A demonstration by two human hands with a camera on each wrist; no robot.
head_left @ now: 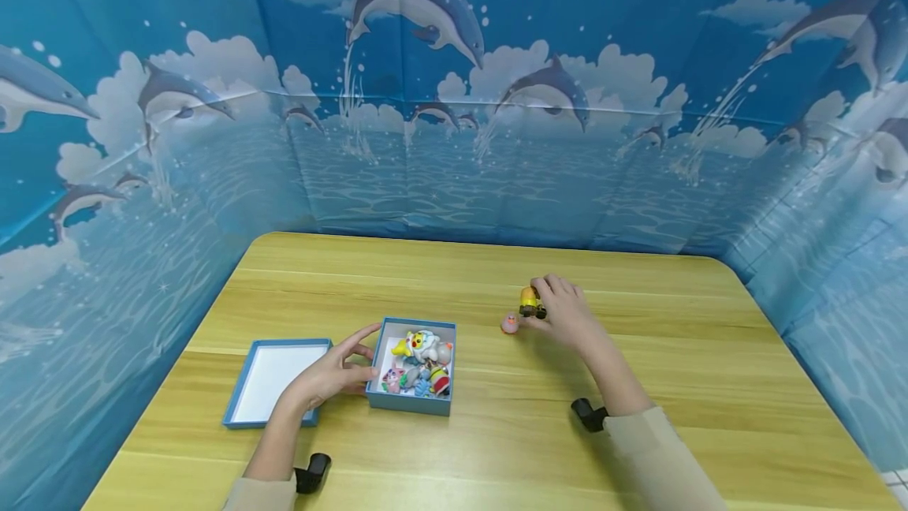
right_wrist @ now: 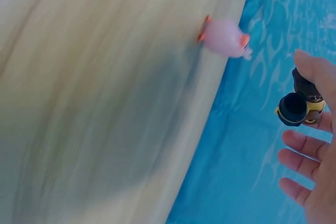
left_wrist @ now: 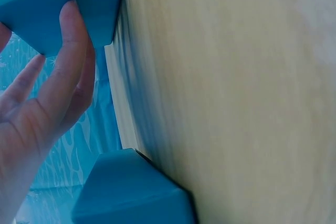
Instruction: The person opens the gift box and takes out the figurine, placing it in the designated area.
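Dolphin curtain (head_left: 454, 172) is hung behind wood-grain table (head_left: 660, 361). Work is judged part-way: most toys are in box (head_left: 407, 403), two are outside, lid (head_left: 273, 381) is off. Loading or unloading can't be told, so remainder is unconfirmed.

Box: blue, set upright on table. Approx. six toys are seen inside, bunched; exact no. is hidden by overlap. Incl. yellow-and-white toy (head_left: 418, 344) at back, grey toy (head_left: 444, 352) at R, pink-and-white toy (head_left: 392, 379) at front L, striped toy (head_left: 439, 380) at front R.

Lid: laid hollow side up, L of box; white interior shown.

L hand (head_left: 329, 377): fingers spread, tips rested against box's L wall.

R hand (head_left: 567, 318): yellow-and-black toy (head_left: 528, 302) is pinched betw. thumb and fingertips, well R of box, apparently off table.

Pink bird (head_left: 510, 324) is stood on table just beside R hand, apart from it.
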